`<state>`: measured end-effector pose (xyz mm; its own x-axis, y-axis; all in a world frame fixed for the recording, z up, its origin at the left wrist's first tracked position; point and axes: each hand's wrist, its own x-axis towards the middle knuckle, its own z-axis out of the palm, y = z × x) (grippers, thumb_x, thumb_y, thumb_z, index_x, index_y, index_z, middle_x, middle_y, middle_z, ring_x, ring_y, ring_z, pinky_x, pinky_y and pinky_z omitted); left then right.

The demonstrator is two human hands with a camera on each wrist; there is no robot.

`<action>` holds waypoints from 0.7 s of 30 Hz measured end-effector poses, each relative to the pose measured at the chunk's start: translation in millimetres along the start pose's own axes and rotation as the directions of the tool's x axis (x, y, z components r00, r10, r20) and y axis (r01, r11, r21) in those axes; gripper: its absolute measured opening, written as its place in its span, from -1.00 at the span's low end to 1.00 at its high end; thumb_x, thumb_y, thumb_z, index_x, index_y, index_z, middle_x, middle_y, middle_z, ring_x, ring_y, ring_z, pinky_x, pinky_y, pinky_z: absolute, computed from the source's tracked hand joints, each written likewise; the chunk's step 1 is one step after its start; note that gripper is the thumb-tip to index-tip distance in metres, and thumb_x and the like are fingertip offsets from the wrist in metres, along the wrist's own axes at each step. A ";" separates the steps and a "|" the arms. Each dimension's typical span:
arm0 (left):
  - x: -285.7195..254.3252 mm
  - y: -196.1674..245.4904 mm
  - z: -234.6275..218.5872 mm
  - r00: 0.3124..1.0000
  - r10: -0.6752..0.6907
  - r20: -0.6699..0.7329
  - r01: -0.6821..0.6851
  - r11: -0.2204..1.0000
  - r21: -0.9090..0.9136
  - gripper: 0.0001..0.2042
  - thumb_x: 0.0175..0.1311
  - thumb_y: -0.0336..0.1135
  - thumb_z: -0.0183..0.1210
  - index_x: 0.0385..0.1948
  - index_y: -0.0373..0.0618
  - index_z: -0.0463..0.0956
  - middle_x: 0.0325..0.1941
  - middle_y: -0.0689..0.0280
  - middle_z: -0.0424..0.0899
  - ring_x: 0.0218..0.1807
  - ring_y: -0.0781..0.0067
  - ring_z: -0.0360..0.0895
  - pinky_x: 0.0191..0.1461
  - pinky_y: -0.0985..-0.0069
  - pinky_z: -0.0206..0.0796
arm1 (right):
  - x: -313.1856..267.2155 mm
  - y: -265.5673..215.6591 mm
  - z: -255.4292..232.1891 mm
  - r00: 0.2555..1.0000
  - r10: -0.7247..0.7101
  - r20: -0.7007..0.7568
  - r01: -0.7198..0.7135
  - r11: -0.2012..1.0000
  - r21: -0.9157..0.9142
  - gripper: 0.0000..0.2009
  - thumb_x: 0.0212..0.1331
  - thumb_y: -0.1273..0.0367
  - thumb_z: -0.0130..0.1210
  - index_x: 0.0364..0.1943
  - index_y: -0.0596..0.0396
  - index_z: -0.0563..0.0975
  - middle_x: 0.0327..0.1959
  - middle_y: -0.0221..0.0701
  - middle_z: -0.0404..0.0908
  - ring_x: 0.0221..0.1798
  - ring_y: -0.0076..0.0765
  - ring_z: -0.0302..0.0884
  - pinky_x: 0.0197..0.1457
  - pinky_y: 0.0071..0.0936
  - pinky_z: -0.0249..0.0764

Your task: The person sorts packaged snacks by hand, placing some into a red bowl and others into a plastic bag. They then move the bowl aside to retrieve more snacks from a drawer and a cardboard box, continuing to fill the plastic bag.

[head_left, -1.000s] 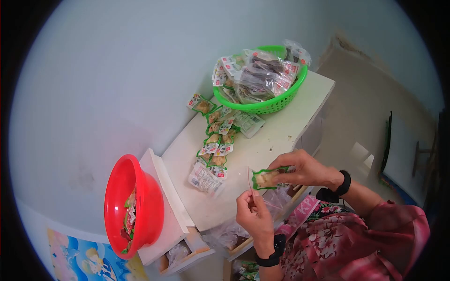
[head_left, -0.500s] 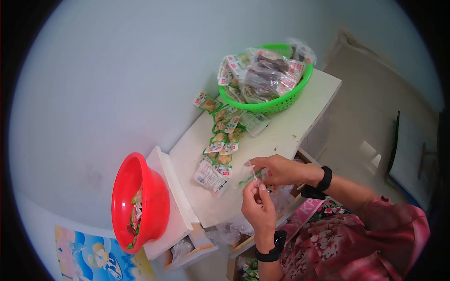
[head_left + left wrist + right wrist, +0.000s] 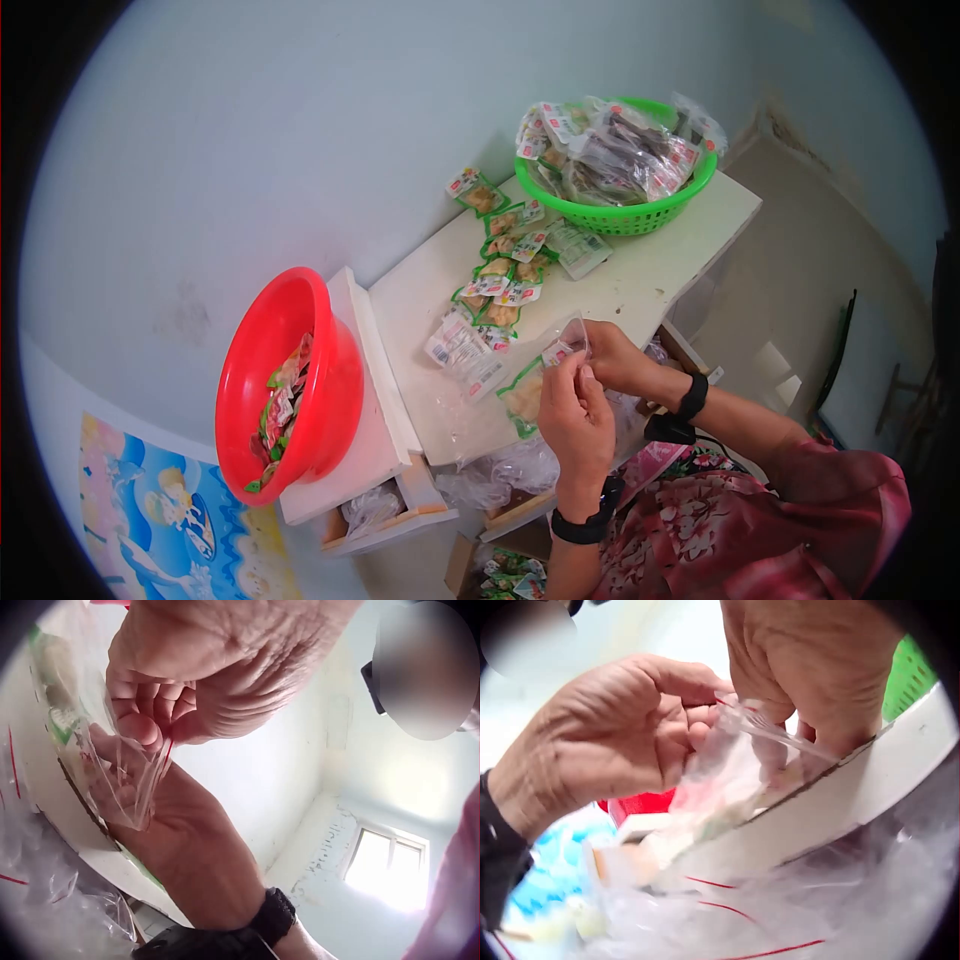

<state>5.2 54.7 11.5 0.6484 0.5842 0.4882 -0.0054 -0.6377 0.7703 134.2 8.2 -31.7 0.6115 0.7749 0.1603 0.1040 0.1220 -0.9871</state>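
Both hands work at a clear zip bag [image 3: 573, 328] over the near edge of the table [image 3: 410, 340]. My left hand [image 3: 577, 425] pinches its mouth, beside the red zip line in the left wrist view. Through the plastic shows a green-edged food packet [image 3: 522, 400], its labelled end up near the fingers. My right hand [image 3: 622, 362] is at the bag's mouth, fingers [image 3: 771, 754] showing through the film in the right wrist view; I cannot tell whether they grip the packet. Several similar food packets [image 3: 500, 272] lie in a row behind, with a pale printed packet [image 3: 465, 348] at the near end.
A green basket [image 3: 620, 220] heaped with packets stands at the back right. At left, a red basin [image 3: 340, 400] holds several colourful packets. Clear plastic bags [image 3: 500, 470] fill a pulled-out drawer below the table edge; a box of green packets [image 3: 460, 560] sits lower.
The food packet has gone from the right fingers into the zip bag, which now tilts toward the lower left. The right hand has moved to the bag's mouth. The head view has shifted.
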 end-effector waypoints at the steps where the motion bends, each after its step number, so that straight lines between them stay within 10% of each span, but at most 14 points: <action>1: -0.2 -2.9 -1.4 1.000 -0.027 -0.001 0.027 0.999 -0.035 -0.80 0.43 -0.45 0.17 0.02 -0.21 0.59 -0.19 0.23 0.69 -0.27 0.46 0.61 -0.23 0.50 0.44 | -0.1 -4.4 1.6 0.997 -0.078 0.002 0.078 0.991 -0.110 -0.69 0.00 0.57 0.29 -0.10 0.22 0.59 -0.20 -0.27 0.69 -0.13 -0.33 0.64 -0.06 -0.37 0.53; 6: -8.4 -9.3 -12.4 0.993 -0.115 -0.006 0.114 0.989 -0.094 -0.78 0.44 -0.44 0.17 0.06 -0.23 0.58 -0.18 0.23 0.70 -0.26 0.47 0.61 -0.21 0.51 0.44 | -1.3 -12.7 0.0 0.989 -0.116 0.092 0.147 0.710 -0.689 -0.77 0.04 0.49 0.28 -0.17 0.20 0.62 -0.34 -0.13 0.67 -0.28 -0.14 0.66 -0.16 -0.34 0.53; 15: -5.3 -15.4 -9.4 0.996 -0.065 -0.054 0.055 0.984 -0.170 -0.74 0.47 -0.44 0.16 0.13 -0.24 0.55 -0.19 0.23 0.71 -0.24 0.51 0.60 -0.20 0.52 0.44 | 16.9 -15.1 -5.9 0.863 0.070 0.501 -0.011 0.993 -0.121 -0.80 0.26 0.46 0.20 -0.09 0.25 0.62 -0.22 -0.34 0.72 -0.16 -0.50 0.57 -0.01 -0.41 0.53; 21: -4.8 -24.7 -16.9 0.991 -0.093 -0.098 0.074 0.980 -0.186 -0.75 0.47 -0.45 0.13 0.11 -0.27 0.55 -0.28 0.29 0.66 -0.29 0.55 0.53 -0.21 0.55 0.39 | 18.4 -24.6 -2.9 0.824 -0.123 0.553 0.240 0.960 -0.144 -0.83 0.38 0.47 0.09 -0.05 0.24 0.61 -0.21 -0.36 0.72 -0.26 -0.54 0.64 -0.15 -0.49 0.57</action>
<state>-10.7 76.1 -3.0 0.5682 0.6875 0.4522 -0.0995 -0.4881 0.8671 145.1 17.7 -4.5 0.0574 0.9665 0.2502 0.3597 0.2137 -0.9082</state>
